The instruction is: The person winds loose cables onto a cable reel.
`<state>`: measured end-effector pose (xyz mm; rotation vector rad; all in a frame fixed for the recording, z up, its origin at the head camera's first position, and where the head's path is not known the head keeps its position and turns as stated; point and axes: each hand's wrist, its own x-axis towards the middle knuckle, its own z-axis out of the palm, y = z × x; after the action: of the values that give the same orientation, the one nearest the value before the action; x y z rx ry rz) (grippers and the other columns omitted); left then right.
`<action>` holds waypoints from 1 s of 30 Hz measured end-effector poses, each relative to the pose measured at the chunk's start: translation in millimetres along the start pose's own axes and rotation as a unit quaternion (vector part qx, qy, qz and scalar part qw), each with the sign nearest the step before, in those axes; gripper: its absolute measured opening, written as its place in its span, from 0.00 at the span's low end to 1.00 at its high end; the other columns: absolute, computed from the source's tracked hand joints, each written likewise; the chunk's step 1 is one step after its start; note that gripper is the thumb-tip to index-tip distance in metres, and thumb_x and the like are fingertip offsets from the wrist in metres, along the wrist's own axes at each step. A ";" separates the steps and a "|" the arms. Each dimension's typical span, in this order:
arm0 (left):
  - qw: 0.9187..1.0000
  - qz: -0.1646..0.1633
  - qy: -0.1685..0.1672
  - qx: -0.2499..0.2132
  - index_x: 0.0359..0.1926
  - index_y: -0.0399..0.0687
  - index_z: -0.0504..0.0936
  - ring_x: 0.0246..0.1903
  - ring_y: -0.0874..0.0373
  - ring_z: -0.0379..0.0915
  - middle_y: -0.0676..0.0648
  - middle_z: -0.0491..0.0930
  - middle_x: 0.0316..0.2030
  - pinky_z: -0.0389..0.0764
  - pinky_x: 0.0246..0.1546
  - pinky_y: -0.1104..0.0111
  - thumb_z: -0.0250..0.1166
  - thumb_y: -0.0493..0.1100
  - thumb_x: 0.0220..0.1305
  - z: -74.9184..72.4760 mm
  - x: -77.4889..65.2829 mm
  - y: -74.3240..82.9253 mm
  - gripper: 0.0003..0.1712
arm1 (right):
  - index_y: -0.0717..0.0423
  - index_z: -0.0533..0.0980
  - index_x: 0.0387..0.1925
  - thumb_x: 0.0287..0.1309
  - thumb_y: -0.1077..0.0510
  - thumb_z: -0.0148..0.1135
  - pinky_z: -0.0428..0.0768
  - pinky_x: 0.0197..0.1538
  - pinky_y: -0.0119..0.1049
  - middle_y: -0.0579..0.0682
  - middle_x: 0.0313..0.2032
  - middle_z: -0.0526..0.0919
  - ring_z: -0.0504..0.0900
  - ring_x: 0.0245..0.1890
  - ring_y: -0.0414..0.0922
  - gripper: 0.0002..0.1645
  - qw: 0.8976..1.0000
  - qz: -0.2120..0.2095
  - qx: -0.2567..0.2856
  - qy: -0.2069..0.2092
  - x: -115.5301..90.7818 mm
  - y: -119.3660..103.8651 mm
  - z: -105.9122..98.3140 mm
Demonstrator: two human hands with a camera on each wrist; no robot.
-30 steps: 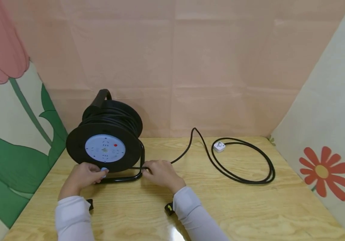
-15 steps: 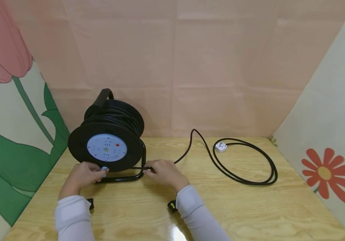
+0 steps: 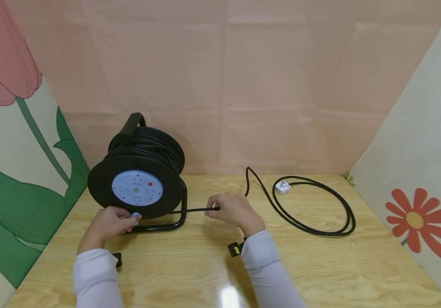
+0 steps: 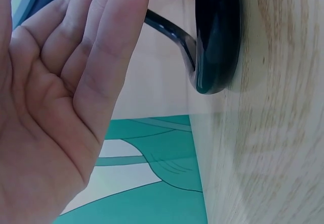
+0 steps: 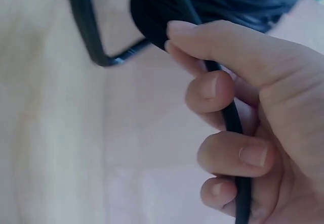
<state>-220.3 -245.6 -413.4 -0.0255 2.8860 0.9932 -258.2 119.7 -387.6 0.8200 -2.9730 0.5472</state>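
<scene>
A black cable reel (image 3: pixel 172 190) with a pale blue socket panel (image 3: pixel 128 194) stands at the left on its black tube frame (image 3: pixel 158 227). My left hand (image 3: pixel 106 226) pinches the small light-blue knob (image 3: pixel 136 217) low on the reel's front rim; the left wrist view shows the palm side of this hand (image 4: pixel 71 77), with the knob out of sight. To the right of the reel, my right hand (image 3: pixel 235 208) grips the black cable (image 3: pixel 195 210), which runs nearly straight from the reel. In the right wrist view, fingers (image 5: pixel 238 155) curl round the cable (image 5: pixel 232 118).
Beyond my right hand the loose cable rises in a bend, then lies in a wide loop on the wooden table (image 3: pixel 320 269). Its white plug (image 3: pixel 282 187) sits at the loop's left side. A pink backdrop (image 3: pixel 282 85) stands along the table's back edge.
My right hand has moved right and slightly up from beside the frame, and more cable shows between it and the reel. My left hand stays at the knob.
</scene>
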 end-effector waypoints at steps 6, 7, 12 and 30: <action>1.000 0.001 0.003 -0.008 0.32 0.44 0.87 0.29 0.58 0.78 0.52 0.84 0.24 0.78 0.35 0.61 0.68 0.65 0.60 0.2 -1.2 -1.0 0.27 | 0.36 0.81 0.29 0.56 0.41 0.73 0.72 0.26 0.36 0.32 0.20 0.76 0.70 0.19 0.36 0.09 0.999 0.005 0.026 0.045 -16.9 18.3 -25.4; 1.000 -0.001 0.003 -0.009 0.31 0.45 0.87 0.29 0.58 0.78 0.52 0.84 0.24 0.78 0.35 0.62 0.69 0.64 0.60 0.4 -1.4 -1.2 0.26 | 0.37 0.81 0.27 0.55 0.40 0.73 0.71 0.26 0.37 0.32 0.19 0.75 0.68 0.17 0.35 0.11 0.998 -0.006 0.029 0.064 -19.2 21.2 -29.3; 1.000 -0.008 0.004 -0.016 0.31 0.44 0.87 0.30 0.57 0.78 0.52 0.84 0.25 0.78 0.34 0.62 0.69 0.63 0.60 0.4 -2.7 -3.0 0.25 | 0.42 0.72 0.17 0.52 0.38 0.75 0.70 0.38 0.44 0.36 0.15 0.65 0.61 0.19 0.38 0.23 0.983 -0.075 0.045 0.164 -29.1 35.2 -43.3; 0.998 -0.010 0.024 -0.050 0.31 0.44 0.87 0.30 0.57 0.78 0.52 0.84 0.25 0.78 0.33 0.65 0.71 0.63 0.58 5.8 1.1 -5.1 0.25 | 0.42 0.67 0.19 0.62 0.32 0.62 0.59 0.21 0.32 0.36 0.14 0.59 0.54 0.14 0.33 0.27 0.982 -0.068 -0.009 0.174 -46.7 76.7 -46.0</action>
<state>-220.7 -246.0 -421.2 -0.0854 2.8693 1.1471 -259.9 219.7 -374.3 0.8224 -2.5816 0.5860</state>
